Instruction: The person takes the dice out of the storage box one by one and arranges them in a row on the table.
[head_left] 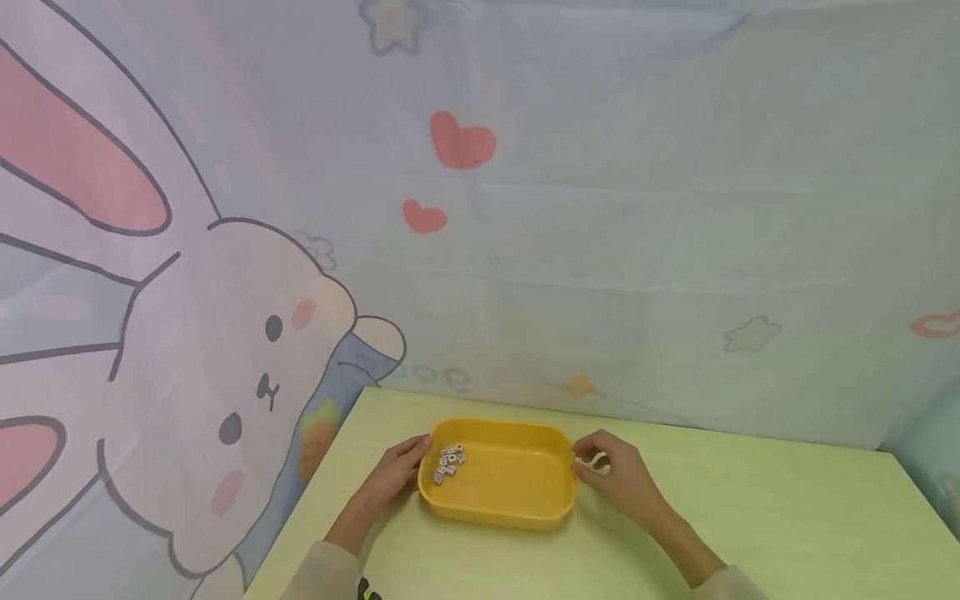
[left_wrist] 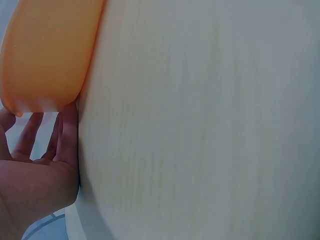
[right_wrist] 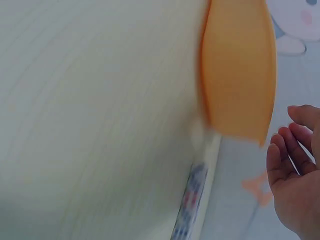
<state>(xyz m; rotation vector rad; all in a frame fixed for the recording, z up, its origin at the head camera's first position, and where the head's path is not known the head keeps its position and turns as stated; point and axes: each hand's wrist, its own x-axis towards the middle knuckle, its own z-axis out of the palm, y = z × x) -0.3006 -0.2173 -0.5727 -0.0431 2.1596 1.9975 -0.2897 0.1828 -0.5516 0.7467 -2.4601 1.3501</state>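
Note:
A yellow plastic tray [head_left: 498, 518] stands on the table between both hands. Several small white dice [head_left: 452, 458] with dark pips lie bunched at the tray's left end. My left hand [head_left: 390, 477] holds that end, thumb at the rim; in the left wrist view the fingers of the hand [left_wrist: 42, 182] meet the outer wall of the tray [left_wrist: 50, 55]. At the opposite end is my right hand [head_left: 628, 482], its thumb and fingers bent close to the rim. The right wrist view shows this hand [right_wrist: 300, 187] slightly apart from the tray [right_wrist: 240, 70], holding nothing.
The pale yellow-green table [head_left: 787, 500] extends to the right. Behind it hangs a cloth backdrop [head_left: 600, 250] printed with a rabbit, hearts and stars. A small black-and-yellow item [head_left: 367, 590] shows by the left sleeve. A blurred patterned strip [right_wrist: 190, 200] lies along the table edge.

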